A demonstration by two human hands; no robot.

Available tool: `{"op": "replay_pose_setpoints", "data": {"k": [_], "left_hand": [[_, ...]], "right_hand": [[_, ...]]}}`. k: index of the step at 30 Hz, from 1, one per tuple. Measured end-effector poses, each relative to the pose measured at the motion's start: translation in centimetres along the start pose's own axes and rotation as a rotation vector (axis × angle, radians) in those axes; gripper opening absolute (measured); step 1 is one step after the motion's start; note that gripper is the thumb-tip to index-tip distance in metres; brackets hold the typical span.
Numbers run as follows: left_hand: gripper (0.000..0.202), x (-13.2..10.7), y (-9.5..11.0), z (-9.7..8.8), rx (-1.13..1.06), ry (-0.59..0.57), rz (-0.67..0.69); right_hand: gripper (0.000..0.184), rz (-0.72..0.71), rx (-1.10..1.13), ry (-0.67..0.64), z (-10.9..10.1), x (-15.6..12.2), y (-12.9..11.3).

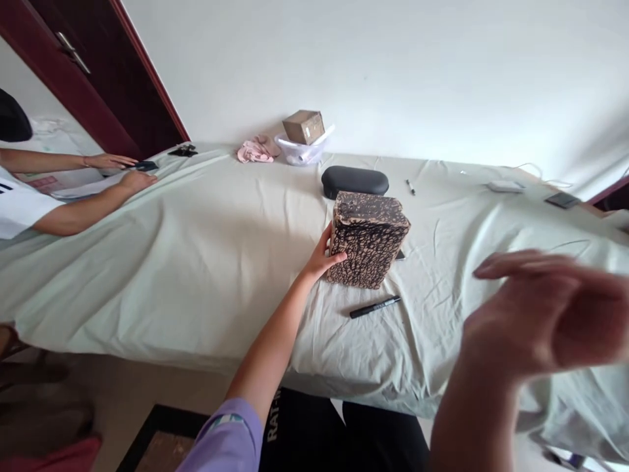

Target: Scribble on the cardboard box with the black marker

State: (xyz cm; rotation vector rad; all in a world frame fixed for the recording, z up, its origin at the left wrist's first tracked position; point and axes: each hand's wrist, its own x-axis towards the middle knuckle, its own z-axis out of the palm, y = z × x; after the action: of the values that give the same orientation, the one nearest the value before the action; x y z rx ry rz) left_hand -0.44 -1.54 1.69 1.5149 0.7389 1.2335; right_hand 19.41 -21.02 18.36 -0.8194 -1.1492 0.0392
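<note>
My left hand (322,257) grips the left side of a brown box with a black squiggle pattern (368,239), which stands on the pale green cloth of the table (206,262). My right hand (545,314) hangs in the air close to the camera at the right, smeared by motion, fingers pointing left and nothing visible in it. A black pen (374,307) lies on the cloth just in front of the box. A black oval case (354,181) lies behind the box.
Another person's arms (88,196) rest on the table's left end by a dark phone (146,166). At the back stand a clear tub (301,152) with a cardboard box (304,126), pink cloth (255,151) and a small pen (410,187). Devices and a cable lie far right.
</note>
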Motion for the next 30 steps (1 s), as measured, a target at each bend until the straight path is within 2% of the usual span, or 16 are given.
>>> {"op": "replay_pose_setpoints", "data": {"k": [2, 5, 6, 8, 10, 13, 15, 18, 20, 22, 24, 26, 28, 30], "left_hand": [[0.118, -0.4, 0.6, 0.1, 0.005, 0.01, -0.003], [0.114, -0.9, 1.3, 0.3, 0.015, 0.049, -0.012], [0.114, -1.0, 1.5, 0.3, 0.025, 0.058, -0.005], [0.114, -1.1, 2.1, 0.3, 0.048, 0.067, 0.013], [0.115, -1.3, 3.2, 0.1, 0.074, 0.072, 0.033], [0.117, -2.3, 6.4, -0.5, 0.123, 0.075, 0.056], [0.115, -4.0, 9.4, -1.0, 0.208, 0.037, 0.073], [0.105, -7.7, 13.5, -1.3, 0.273, -0.023, 0.063], [0.101, -10.2, 14.9, -0.8, 0.249, -0.033, 0.017], [0.094, -12.2, 14.8, 0.2, 0.134, -0.027, 0.002], [0.083, -13.3, 13.6, 1.5, 0.006, 0.086, 0.001], [0.07, -13.8, 11.9, 3.0, -0.048, 0.323, -0.06], [0.067, -13.8, 10.7, 4.4, 0.019, 0.545, -0.106], [0.071, -13.5, 10.2, 5.4, 0.043, 0.62, -0.135]], "right_hand": [[0.024, -0.082, 0.024, 0.122, -0.7, -1.2, 0.5], [0.042, 0.162, -0.041, 0.169, -2.5, -4.1, 2.3], [0.046, 0.261, -0.092, 0.146, -3.1, -5.0, 3.0], [0.046, 0.391, -0.191, -0.019, -4.2, -6.3, 4.2], [0.036, 0.486, -0.178, -0.145, -5.0, -7.1, 5.2], [0.033, 0.563, -0.108, -0.249, -5.4, -7.6, 5.9], [0.043, 0.58, -0.081, -0.346, -5.2, -7.9, 6.1], [0.073, 0.575, -0.026, -0.501, -4.7, -8.5, 6.2], [0.089, 0.576, 0.034, -0.613, -4.3, -8.9, 6.1], [0.098, 0.579, 0.129, -0.726, -4.2, -9.3, 6.0], [0.105, 0.571, 0.194, -0.785, -4.2, -9.5, 5.8], [0.107, 0.527, 0.14, -0.758, -4.3, -9.6, 5.6], [0.104, 0.441, 0.019, -0.697, -4.3, -9.4, 5.2], [0.1, 0.346, -0.076, -0.644, -4.0, -9.2, 4.7]]}}
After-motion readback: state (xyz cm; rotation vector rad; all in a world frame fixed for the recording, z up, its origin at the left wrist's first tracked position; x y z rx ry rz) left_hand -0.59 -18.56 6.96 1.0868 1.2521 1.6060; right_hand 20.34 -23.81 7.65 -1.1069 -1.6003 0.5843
